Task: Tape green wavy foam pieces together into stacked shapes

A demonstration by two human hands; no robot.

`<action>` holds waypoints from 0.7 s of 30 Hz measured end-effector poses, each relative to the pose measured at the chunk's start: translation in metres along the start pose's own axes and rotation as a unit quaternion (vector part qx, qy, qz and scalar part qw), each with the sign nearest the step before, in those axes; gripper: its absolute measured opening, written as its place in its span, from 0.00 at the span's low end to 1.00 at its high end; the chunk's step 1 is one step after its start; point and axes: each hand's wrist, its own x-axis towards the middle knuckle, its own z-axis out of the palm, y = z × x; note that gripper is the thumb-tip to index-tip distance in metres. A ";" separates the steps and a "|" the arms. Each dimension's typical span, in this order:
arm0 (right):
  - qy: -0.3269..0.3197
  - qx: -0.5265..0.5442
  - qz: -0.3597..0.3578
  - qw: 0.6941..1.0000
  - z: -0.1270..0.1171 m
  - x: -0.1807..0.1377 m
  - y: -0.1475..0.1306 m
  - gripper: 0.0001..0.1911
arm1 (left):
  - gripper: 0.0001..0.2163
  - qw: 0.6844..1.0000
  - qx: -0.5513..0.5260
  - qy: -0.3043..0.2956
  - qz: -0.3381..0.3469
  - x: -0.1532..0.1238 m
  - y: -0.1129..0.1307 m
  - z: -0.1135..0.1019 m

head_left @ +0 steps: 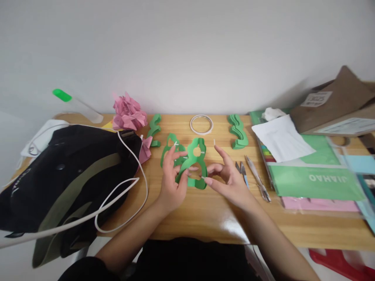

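My left hand (174,179) pinches a green paper cut-out (191,158) with wavy edges and openings in it. Small pale strips sit on its edges. My right hand (228,177) is at its lower right edge, thumb against a small white strip (202,178) there, other fingers curled close by. Another thin white strip (214,142) clings to the raised right index fingertip. Partly behind my left hand lies a second green cut-out (165,154), also with pale strips. Green wavy paper pieces stand at the back left (154,127) and back right (238,132).
A roll of thin tape (201,125) lies near the wall. Scissors (242,171) and a pen-like tool (258,177) are right of my hand. A black bag (79,175), white cable (145,183) and pink folded paper (129,113) occupy the left; paper packs (316,179) and a cardboard box (336,101) the right.
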 end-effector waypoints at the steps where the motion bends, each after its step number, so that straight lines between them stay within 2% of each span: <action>1: 0.002 -0.001 0.001 1.000 0.000 0.000 0.000 0.48 | 0.31 1.000 -0.002 -0.003 0.002 0.000 0.000 0.000; 21: -0.014 -0.024 -0.047 0.999 0.001 -0.002 0.001 0.50 | 0.33 1.000 -0.007 0.005 -0.009 0.001 0.005 0.002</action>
